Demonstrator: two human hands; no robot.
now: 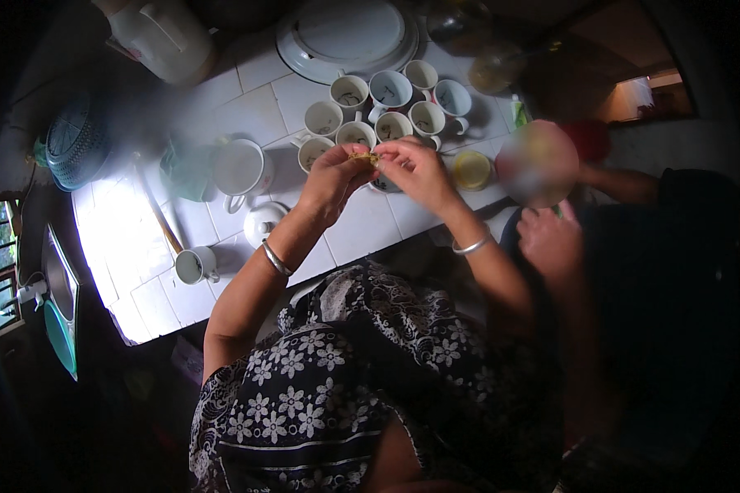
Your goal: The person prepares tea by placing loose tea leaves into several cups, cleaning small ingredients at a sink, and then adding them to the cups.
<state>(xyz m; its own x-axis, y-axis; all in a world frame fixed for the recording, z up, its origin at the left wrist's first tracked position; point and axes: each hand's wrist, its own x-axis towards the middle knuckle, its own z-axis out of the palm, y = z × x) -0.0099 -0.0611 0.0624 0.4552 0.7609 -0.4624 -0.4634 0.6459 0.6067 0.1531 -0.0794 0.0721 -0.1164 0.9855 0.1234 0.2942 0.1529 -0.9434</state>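
My left hand (332, 180) and my right hand (418, 172) meet over the near side of a cluster of mugs. Between their fingertips they pinch a small yellowish-brown, dry-looking piece (364, 158), too small to identify for sure. Beneath and beyond the hands stand several white mugs (322, 117) close together, with dark, thin strands at the bottom of many of them. My fingers partly cover the nearest mug (383, 183). Right of my right hand sits a round yellow container (472, 171).
A large white mug (242, 167), a white lid (266, 223) and a small mug (195, 265) stand on the tiled counter (364, 215) at left. Behind are an enamel dish (348, 37) and a pale jug (163, 43). A plastic basket (77, 151) is far left. Another person's hand (552, 240) is close at right.
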